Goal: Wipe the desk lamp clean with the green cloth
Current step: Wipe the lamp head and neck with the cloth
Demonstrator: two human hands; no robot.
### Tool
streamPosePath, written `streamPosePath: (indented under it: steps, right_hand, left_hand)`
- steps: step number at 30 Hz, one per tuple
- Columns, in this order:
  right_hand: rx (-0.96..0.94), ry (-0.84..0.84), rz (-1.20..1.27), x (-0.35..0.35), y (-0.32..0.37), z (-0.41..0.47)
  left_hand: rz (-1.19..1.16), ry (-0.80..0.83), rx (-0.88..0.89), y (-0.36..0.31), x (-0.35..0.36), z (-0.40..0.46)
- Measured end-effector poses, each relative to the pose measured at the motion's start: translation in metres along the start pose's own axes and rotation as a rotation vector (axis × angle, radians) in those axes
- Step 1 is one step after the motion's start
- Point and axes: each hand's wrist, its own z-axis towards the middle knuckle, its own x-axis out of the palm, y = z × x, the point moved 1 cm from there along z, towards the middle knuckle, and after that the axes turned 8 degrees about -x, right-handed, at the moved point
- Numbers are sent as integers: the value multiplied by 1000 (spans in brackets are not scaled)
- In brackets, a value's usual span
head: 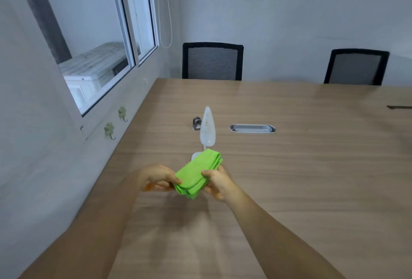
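Note:
A folded green cloth [197,172] is held above the wooden table between both hands. My left hand [157,178] grips its near left edge and my right hand [217,181] grips its right side. Just beyond the cloth stands a small white desk lamp [207,128], its long pointed head tilted up with brownish specks on it. The cloth hides most of the lamp's base and the lower part of its thin neck.
A wooden table [301,167] runs along the wall at the left. A grey cable-slot cover [252,128] lies right of the lamp, a small metal object [196,123] just left of it. Two black mesh chairs [212,61] stand at the far edge. Green wall hooks [109,130] hang under the window.

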Motion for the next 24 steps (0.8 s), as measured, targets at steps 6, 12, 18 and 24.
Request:
streamPosePath:
  steps: [6, 12, 18, 24]
  right_hand:
    - [-296, -312, -504, -51, 73, -6]
    - [-736, -174, -854, -40, 155, -38]
    - [-1186, -114, -1259, -11, 180, -60]
    - [-1144, -102, -1413, -7, 169, -41]
  left_hand:
    - [-72, -202, 130, -51, -13, -20]
    - [-186, -100, 456, -127, -9, -51]
    - [-46, -11, 524, -159, 8, -61]
    - [9, -23, 544, -160, 11, -57]
